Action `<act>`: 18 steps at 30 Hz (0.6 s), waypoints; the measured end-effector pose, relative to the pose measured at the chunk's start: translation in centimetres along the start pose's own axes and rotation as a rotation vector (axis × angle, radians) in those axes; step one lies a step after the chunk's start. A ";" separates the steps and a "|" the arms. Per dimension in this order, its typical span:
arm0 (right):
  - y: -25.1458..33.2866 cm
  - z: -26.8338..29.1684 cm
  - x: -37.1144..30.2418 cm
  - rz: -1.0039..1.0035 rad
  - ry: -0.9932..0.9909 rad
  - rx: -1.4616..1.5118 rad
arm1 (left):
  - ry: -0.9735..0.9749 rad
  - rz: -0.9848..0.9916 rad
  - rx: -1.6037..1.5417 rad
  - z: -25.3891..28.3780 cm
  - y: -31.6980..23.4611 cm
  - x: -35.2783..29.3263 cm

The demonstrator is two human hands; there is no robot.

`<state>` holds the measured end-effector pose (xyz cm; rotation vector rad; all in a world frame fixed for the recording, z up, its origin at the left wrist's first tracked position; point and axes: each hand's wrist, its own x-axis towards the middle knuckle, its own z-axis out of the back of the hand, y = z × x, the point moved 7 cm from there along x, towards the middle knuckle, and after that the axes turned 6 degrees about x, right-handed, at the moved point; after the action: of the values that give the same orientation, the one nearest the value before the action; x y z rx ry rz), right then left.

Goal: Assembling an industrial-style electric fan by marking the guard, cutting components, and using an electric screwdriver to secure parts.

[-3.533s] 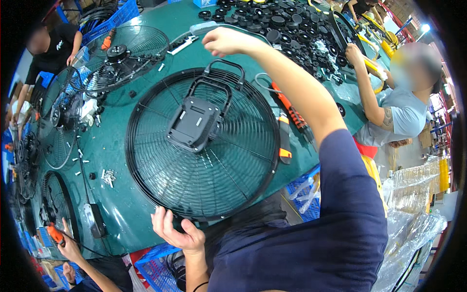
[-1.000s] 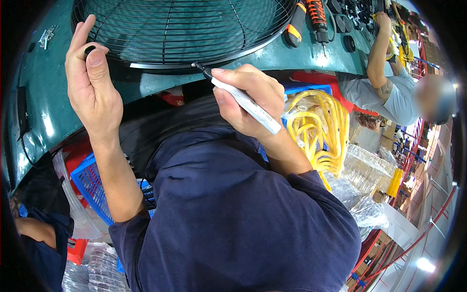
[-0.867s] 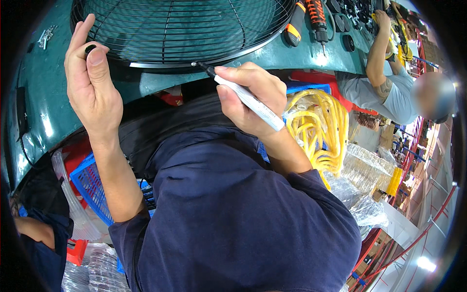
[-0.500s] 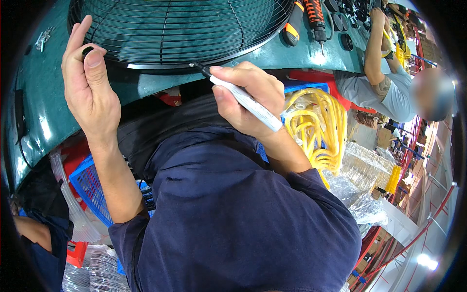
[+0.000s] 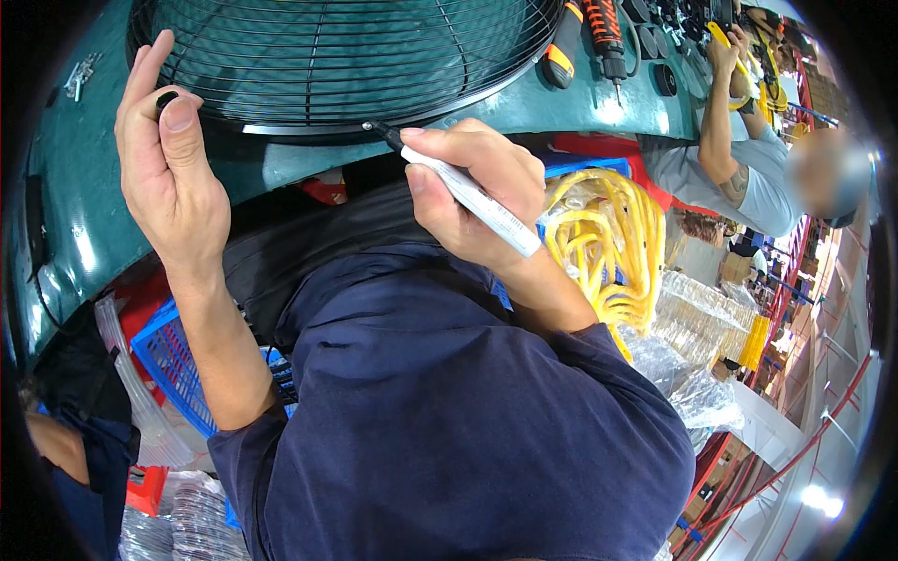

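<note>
A white paint marker point(image 5: 479, 206) with a black neck is gripped by my right hand point(image 5: 510, 178), its bare tip pointing up and left. The tip meets or nearly meets the rim of a round black wire fan guard point(image 5: 323, 82) lying on the green table point(image 5: 538, 112); contact cannot be told. My left hand point(image 5: 173, 182) stands raised at the guard's left side. Between its thumb and index finger sits a small black cap point(image 5: 166, 100), and the other fingers stretch upward.
Right of the guard lie an orange-black power screwdriver point(image 5: 610, 47) and an orange-black tool handle point(image 5: 561, 56). Screws point(image 5: 82, 77) are at far left. Below the table are a blue crate point(image 5: 178, 365) and yellow tubing point(image 5: 645, 243). A co-worker point(image 5: 739, 159) works at right.
My hands, the marker and the cap stay almost in place. At the right, the co-worker's hands have shifted, and a yellow object now shows in them.
</note>
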<state>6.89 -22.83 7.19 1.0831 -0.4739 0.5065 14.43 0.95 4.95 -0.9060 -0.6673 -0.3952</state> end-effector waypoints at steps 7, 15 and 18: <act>-0.2 0.1 0.1 -0.007 0.004 0.012 | 0.005 0.003 0.012 0.0 0.2 0.0; 0.1 -0.4 0.2 0.016 0.022 -0.008 | 0.000 -0.007 0.011 0.1 0.1 -0.1; 0.1 0.3 0.2 0.001 -0.015 -0.099 | -0.006 0.001 -0.002 0.0 0.2 0.1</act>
<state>6.90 -23.01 7.50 0.9923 -0.5081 0.4716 14.56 1.04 4.89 -0.9099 -0.6714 -0.3924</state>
